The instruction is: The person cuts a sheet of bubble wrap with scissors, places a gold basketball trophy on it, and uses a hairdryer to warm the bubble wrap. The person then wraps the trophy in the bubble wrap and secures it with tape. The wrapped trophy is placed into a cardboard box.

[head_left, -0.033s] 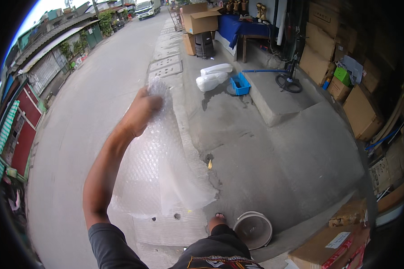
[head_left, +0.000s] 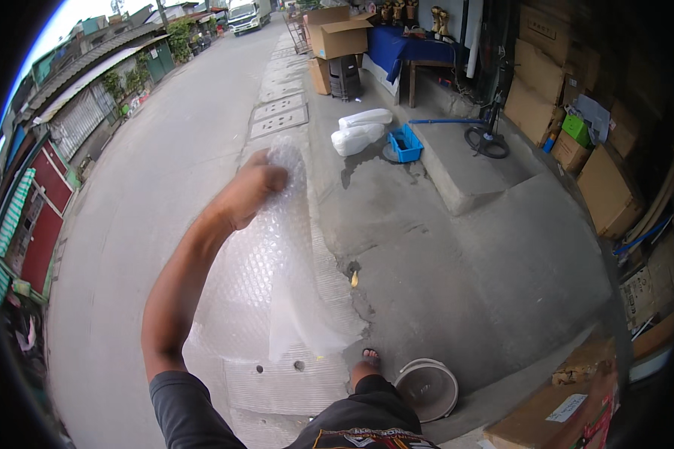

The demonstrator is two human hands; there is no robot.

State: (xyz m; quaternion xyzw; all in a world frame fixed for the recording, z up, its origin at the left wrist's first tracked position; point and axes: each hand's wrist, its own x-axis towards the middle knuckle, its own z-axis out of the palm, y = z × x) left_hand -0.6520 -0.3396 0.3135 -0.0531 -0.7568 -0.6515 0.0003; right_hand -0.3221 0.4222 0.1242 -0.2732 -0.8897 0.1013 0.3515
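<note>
My left hand [head_left: 256,188] is raised in front of me, its fingers closed round the bunched top of a sheet of bubble wrap [head_left: 256,258]. From my fist the clear sheet hangs down and spreads over the edge between road and pavement. Its lower right part looks smooth and cloudy, without plain bubbles. The fingers are slightly smeared by motion. My right hand is nowhere in the picture.
A grey bucket [head_left: 436,389] stands beside my foot [head_left: 371,355]. Farther off lie white wrapped bundles [head_left: 357,138] and a blue crate [head_left: 405,144] by a concrete step [head_left: 472,191]. Cardboard boxes [head_left: 547,411] line the right side. A truck [head_left: 245,15] is up the road.
My left hand has shifted slightly to the right and toward me, still gripping the bubble wrap. The whole view has moved a little too.
</note>
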